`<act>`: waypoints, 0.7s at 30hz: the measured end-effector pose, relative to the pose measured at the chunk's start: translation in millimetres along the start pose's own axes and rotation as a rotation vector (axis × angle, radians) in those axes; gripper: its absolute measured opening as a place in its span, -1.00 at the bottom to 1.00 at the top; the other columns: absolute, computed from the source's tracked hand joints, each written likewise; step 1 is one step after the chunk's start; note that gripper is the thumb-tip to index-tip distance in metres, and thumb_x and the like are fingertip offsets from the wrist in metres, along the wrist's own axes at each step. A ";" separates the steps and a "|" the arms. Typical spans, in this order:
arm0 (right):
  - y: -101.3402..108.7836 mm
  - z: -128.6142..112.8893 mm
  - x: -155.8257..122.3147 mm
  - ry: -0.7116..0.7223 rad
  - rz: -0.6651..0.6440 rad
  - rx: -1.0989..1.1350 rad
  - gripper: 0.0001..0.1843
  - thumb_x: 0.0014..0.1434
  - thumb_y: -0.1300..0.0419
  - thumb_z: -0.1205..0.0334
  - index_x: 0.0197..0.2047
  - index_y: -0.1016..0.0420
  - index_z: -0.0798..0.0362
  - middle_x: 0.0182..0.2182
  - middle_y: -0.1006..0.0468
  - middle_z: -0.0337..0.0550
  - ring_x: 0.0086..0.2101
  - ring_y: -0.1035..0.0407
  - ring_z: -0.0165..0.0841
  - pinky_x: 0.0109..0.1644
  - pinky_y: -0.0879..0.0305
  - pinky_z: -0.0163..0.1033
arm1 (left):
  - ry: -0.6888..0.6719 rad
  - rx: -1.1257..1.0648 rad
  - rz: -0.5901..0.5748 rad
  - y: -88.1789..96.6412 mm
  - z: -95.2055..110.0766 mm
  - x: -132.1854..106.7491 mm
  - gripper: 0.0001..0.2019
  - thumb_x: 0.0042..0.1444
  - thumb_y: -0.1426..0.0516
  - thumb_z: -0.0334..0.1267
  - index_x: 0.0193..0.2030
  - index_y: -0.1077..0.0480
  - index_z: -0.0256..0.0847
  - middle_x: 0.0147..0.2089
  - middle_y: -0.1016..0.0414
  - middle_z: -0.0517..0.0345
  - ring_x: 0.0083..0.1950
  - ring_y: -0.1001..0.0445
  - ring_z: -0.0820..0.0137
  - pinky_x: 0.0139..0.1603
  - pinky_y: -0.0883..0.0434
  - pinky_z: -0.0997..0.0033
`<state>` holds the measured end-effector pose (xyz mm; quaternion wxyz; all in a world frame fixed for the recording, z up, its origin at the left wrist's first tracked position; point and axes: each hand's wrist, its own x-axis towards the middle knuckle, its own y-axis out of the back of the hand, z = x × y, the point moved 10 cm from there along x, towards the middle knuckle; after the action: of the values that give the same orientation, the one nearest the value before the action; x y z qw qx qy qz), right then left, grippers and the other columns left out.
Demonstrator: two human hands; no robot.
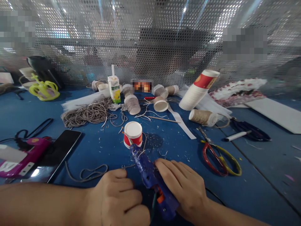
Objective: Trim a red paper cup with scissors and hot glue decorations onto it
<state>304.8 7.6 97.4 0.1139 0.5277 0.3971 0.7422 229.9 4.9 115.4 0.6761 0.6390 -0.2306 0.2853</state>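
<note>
My right hand (184, 186) is closed against the side of a blue hot glue gun (147, 171) with an orange trigger; some of its fingers are hidden. The gun's metal nozzle points at a short, upside-down red and white paper cup (133, 130), overlapping its front edge; whether they touch I cannot tell. My left hand (121, 196) forms a fist just left of the gun, and whatever may be inside it is hidden. A grey cord (94, 171) lies loosely on the blue table in front of that fist, with another stretch beside the cup.
Left are a phone (58, 150), a magenta power strip (28, 157) and a heap of grey cord (87, 114). Behind the cup stand a juice carton (114, 89) and several cord-wrapped cups (132, 104). Right lie scissors (216, 153), a marker (237, 135) and a leaning cup stack (198, 89).
</note>
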 end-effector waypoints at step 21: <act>-31.4 -3.3 -14.7 -0.474 -0.154 0.935 -0.38 0.09 -0.10 0.14 0.18 0.05 -0.14 0.04 -0.19 0.00 0.05 -0.20 -0.18 0.00 -0.30 -0.02 | 0.821 -1.514 -0.186 -90.4 -46.0 -42.7 -0.29 -0.10 -0.29 -0.29 0.19 -0.09 -0.02 0.16 -0.26 0.03 0.19 -0.23 0.17 0.19 -0.20 0.09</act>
<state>300.2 18.0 64.5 0.0071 0.6448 0.6866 0.3357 257.7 45.0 16.7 0.9700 -0.1205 -0.0431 0.2065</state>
